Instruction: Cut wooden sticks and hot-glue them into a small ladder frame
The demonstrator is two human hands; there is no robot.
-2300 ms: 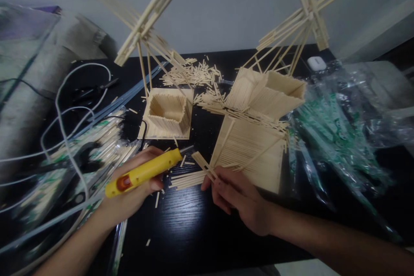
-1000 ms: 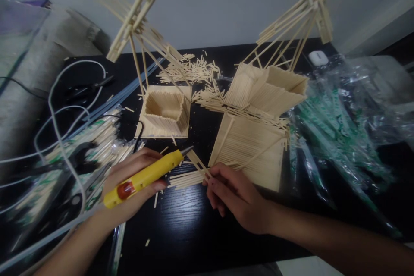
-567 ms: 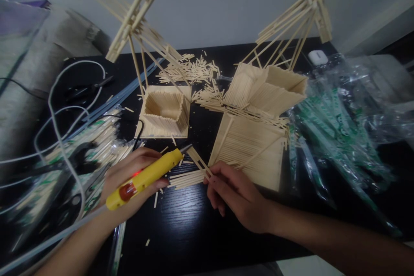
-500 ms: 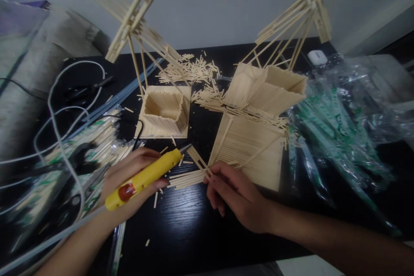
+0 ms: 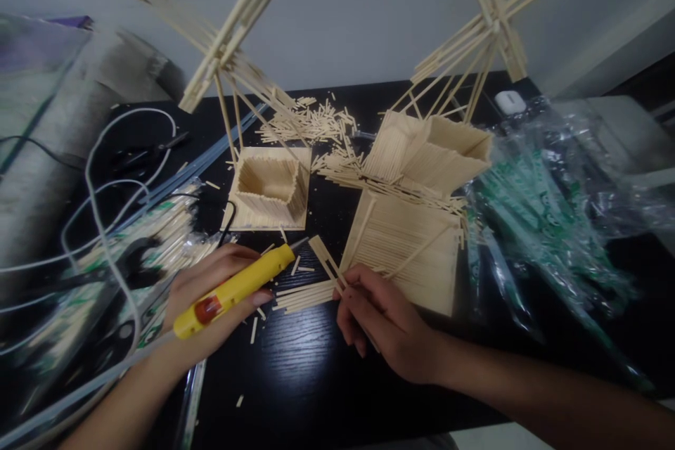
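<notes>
My left hand (image 5: 214, 295) is closed around a yellow stick-shaped hot glue gun (image 5: 237, 293) with a red switch. A translucent glue stick (image 5: 121, 369) runs out of its back end. Between the fingers of my right hand (image 5: 382, 323), a few thin wooden sticks (image 5: 327, 258) are pinched, side by side at their far end. The gun's metal tip is close to that end; whether they touch, I cannot tell. Loose sticks (image 5: 306, 297) lie on the black table just below. A flat wooden panel (image 5: 411, 253) lies beyond my right hand.
Behind stands a square stick box on a base (image 5: 271, 207), with a windmill-like frame (image 5: 226, 56) above it. At the right are another stick box (image 5: 437, 155) and plastic wrappers (image 5: 553, 211). Cut stick pieces (image 5: 311, 119) are heaped at the back. White cable (image 5: 95, 204) loops at left.
The gun's tip has drawn back slightly from the end of the sticks. The sticks have tilted a little in my right hand, and one end now shows below it. The view has shifted slightly.
</notes>
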